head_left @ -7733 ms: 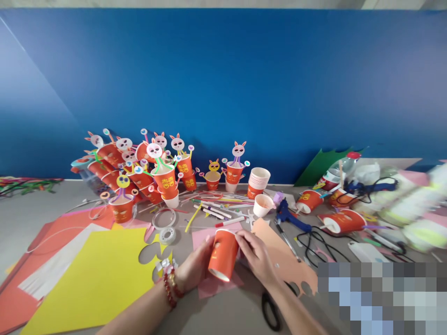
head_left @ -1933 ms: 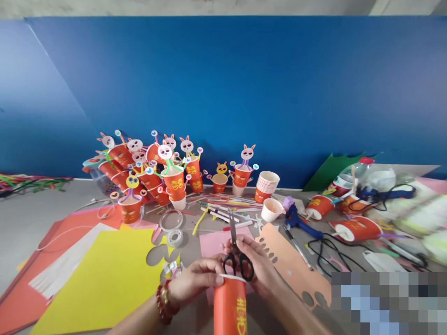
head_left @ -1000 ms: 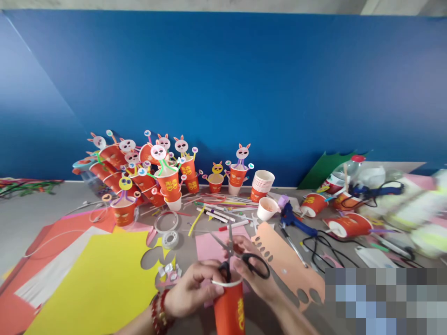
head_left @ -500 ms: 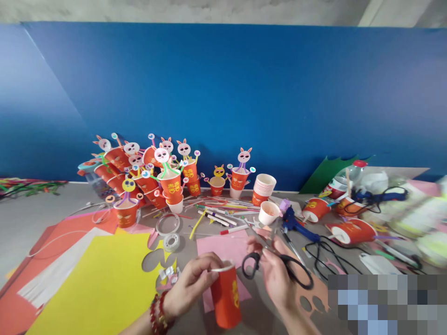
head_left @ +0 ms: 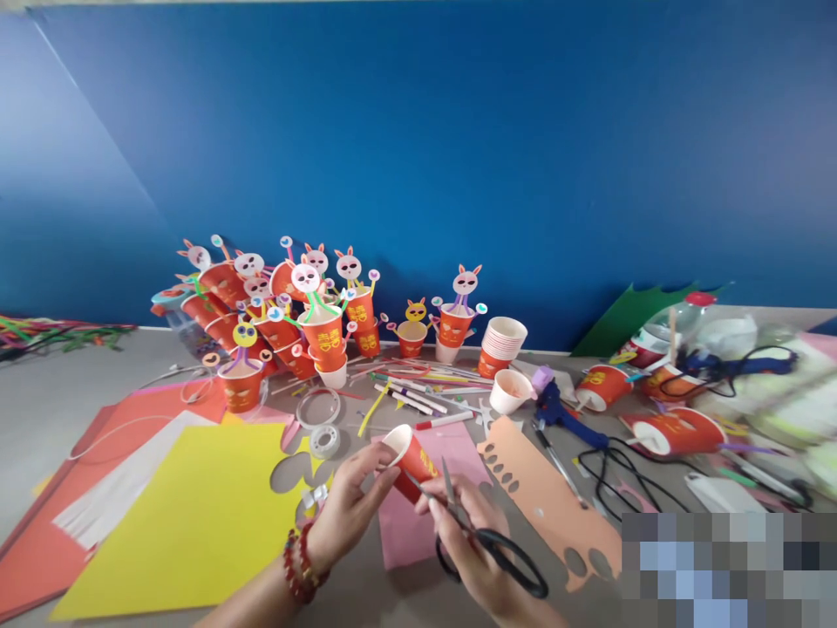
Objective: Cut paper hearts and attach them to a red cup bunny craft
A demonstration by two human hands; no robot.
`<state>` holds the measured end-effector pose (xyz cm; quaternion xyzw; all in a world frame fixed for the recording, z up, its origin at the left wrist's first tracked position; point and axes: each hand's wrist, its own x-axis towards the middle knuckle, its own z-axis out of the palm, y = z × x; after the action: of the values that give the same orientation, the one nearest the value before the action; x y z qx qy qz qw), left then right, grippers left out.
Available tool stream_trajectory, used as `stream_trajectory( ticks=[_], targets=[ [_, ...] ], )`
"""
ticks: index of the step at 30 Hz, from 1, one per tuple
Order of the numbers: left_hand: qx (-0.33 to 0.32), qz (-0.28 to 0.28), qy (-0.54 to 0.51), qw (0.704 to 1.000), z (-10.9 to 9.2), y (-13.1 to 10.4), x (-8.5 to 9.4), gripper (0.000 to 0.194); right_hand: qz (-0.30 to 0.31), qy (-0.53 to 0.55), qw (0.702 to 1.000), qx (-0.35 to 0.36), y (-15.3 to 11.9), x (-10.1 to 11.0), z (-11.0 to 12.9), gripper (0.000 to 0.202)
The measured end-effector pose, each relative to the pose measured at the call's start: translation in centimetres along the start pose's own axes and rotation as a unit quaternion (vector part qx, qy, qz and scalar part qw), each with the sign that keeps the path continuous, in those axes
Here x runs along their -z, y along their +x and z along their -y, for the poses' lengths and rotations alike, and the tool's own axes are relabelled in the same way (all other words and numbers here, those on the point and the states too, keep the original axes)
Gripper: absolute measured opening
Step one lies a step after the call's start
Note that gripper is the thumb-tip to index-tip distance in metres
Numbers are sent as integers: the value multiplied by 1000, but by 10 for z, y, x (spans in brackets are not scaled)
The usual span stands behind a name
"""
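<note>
My left hand, with red beads at its wrist, grips the rim of a red paper cup with gold characters. The cup is tilted, its white inside facing up and left. In my right hand is a pair of scissors with black handles. Their blades are spread and point at the cup; whether they touch it I cannot tell. Below the cup lies a pink paper sheet.
Decorated rabbit-face cups crowd the back left, beside a cup stack. Yellow paper lies at left. On the right are cut orange paper, a blue glue gun with a black cord, and tipped-over cups. Markers lie mid-table.
The cup went from upright to tilted and rose away from me. My right hand brought the scissors left to the cup, blades now spread. The camera view has tipped down slightly.
</note>
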<state>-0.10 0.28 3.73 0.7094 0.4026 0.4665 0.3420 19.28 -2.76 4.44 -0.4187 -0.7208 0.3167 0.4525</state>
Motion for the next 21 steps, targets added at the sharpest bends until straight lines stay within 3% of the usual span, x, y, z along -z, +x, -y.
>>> stream_trajectory(
  ticks=[9, 15, 21],
  targets=[
    [0, -15, 27, 1000, 3, -3, 0, 14, 7, 18, 1000, 11, 2, 2, -7, 13],
    [15, 25, 1, 1000, 2, -3, 0, 17, -19, 33, 999, -12, 4, -1, -5, 12],
    [24, 24, 3, 999, 4, -3, 0, 17, -14, -17, 1000, 6, 10, 0, -5, 14]
  ],
)
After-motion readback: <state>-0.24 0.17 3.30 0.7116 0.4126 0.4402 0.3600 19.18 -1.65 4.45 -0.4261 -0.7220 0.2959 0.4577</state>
